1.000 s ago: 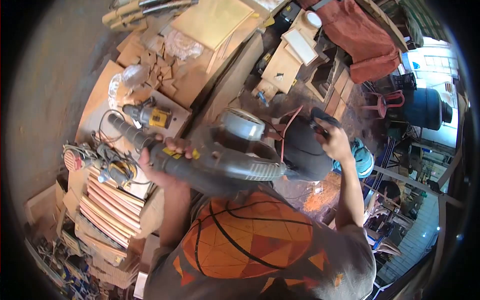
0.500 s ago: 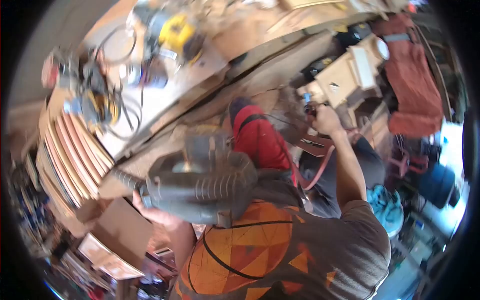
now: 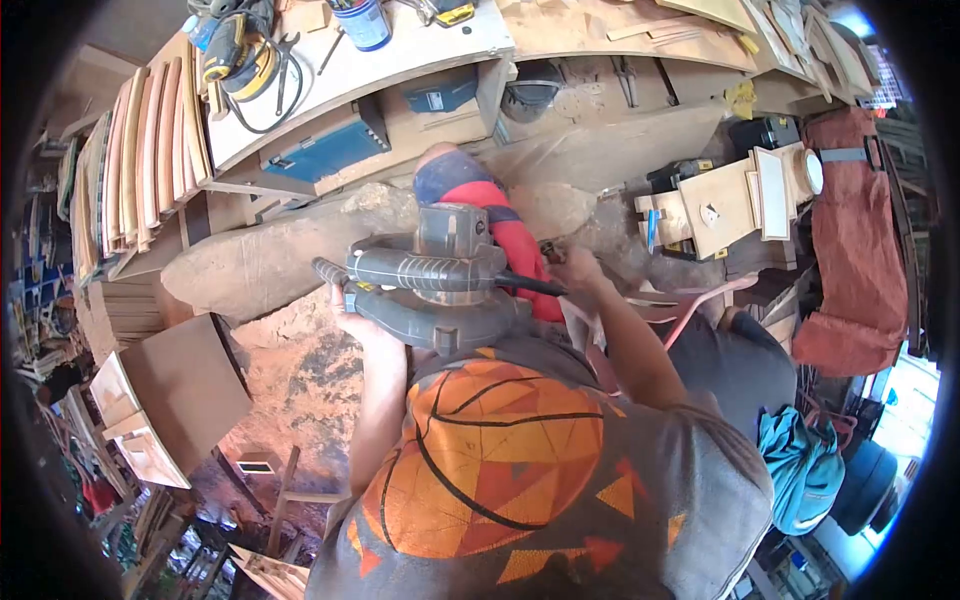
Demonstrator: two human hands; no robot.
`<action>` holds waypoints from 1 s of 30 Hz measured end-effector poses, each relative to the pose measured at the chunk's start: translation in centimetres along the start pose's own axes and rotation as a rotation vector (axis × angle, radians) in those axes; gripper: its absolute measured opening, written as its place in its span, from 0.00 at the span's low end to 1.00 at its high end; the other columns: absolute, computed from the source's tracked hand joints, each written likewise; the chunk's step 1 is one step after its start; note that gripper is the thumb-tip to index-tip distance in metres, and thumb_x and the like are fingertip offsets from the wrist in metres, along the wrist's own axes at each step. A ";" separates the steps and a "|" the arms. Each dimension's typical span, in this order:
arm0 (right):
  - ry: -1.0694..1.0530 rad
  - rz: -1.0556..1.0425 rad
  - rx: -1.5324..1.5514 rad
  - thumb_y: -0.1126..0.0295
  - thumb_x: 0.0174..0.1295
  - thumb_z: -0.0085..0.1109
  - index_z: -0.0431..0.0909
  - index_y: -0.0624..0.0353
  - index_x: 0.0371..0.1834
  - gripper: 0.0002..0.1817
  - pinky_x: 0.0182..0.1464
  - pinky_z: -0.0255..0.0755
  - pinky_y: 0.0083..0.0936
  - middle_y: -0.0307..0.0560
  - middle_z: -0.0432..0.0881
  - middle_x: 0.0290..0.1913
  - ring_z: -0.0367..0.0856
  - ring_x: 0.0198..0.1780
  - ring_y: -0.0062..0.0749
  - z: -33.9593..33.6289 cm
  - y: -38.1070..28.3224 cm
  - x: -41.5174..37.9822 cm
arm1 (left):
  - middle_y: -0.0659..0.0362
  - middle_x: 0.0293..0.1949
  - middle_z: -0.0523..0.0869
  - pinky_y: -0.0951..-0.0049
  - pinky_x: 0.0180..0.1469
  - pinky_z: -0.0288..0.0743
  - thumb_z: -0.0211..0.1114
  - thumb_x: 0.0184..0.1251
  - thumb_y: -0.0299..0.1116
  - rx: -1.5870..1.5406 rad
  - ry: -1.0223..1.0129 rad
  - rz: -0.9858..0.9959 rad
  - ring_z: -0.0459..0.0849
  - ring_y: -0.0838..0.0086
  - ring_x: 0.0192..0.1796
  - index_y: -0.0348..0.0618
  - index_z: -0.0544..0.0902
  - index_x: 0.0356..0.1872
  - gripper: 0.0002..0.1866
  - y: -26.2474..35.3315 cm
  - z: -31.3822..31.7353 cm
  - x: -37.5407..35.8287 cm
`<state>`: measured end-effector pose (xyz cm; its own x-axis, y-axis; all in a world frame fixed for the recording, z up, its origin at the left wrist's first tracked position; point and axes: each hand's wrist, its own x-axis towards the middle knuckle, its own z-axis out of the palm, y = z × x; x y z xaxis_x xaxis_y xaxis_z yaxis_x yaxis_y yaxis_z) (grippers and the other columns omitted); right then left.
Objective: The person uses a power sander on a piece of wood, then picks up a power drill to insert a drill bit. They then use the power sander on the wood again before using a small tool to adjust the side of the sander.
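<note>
A black and grey power tool [image 3: 430, 275] with a ribbed curved part lies in front of my chest. My left hand [image 3: 362, 325] is closed around its left end, its fingers partly hidden under the body. To the right, my right hand [image 3: 580, 272] is closed around a small dark item that I cannot make out. A dark rod-like part [image 3: 530, 284] runs from the tool to just below that hand. Behind the tool is my leg in red and blue cloth [image 3: 515, 245].
A white bench [image 3: 330, 95] holds a yellow and black sander [image 3: 240, 65] and a blue can [image 3: 362, 25]. Blue cases [image 3: 325, 150] sit beneath. Curved wood strips [image 3: 150, 150] are stacked left, a brown box [image 3: 190, 385] below. Right are wooden pieces [image 3: 715, 208] and red cloth [image 3: 855, 260].
My right hand has come down and left, closer to the tool. The tool has risen slightly in view, and the bench and surroundings have shifted as the head view turned.
</note>
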<state>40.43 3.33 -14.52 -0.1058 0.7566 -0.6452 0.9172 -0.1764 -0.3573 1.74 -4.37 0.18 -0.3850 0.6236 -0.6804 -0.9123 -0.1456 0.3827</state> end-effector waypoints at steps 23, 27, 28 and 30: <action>0.591 -1.282 -0.008 0.67 0.60 0.71 0.84 0.50 0.39 0.06 0.30 0.79 0.35 0.39 0.82 0.37 0.86 0.33 0.41 -13.2 -19.9 -16.5 | 0.50 0.49 0.86 0.57 0.46 0.87 0.56 0.71 0.53 -0.298 -0.445 -0.115 0.87 0.57 0.44 0.41 0.81 0.57 0.27 0.5 -6.2 -4.6; 0.644 -1.310 -0.091 0.67 0.60 0.68 0.81 0.50 0.39 0.07 0.29 0.77 0.39 0.40 0.79 0.35 0.84 0.32 0.42 -14.0 -19.6 -17.5 | 0.52 0.44 0.85 0.59 0.47 0.86 0.58 0.69 0.55 -0.184 -0.322 -0.048 0.86 0.60 0.42 0.41 0.80 0.54 0.27 0.4 -4.3 -6.5; 0.654 -1.328 -0.106 0.67 0.59 0.67 0.80 0.50 0.39 0.07 0.29 0.77 0.40 0.40 0.79 0.35 0.84 0.32 0.42 -14.3 -19.7 -17.7 | 0.52 0.44 0.85 0.59 0.47 0.86 0.58 0.69 0.55 -0.184 -0.323 -0.047 0.86 0.60 0.42 0.41 0.80 0.54 0.27 0.2 -4.0 -6.9; 0.640 -1.347 -0.175 0.67 0.59 0.67 0.79 0.50 0.38 0.07 0.29 0.77 0.40 0.40 0.78 0.35 0.84 0.32 0.41 -15.0 -19.6 -17.6 | 0.53 0.42 0.86 0.60 0.46 0.86 0.59 0.68 0.55 -0.179 -0.348 -0.045 0.86 0.60 0.40 0.42 0.80 0.52 0.26 0.3 -3.5 -7.3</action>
<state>30.13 2.92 14.01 -0.7461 0.4342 0.5049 0.3099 0.8975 -0.3138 3.76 -11.62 3.08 -0.3014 0.8511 -0.4299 -0.9491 -0.2245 0.2209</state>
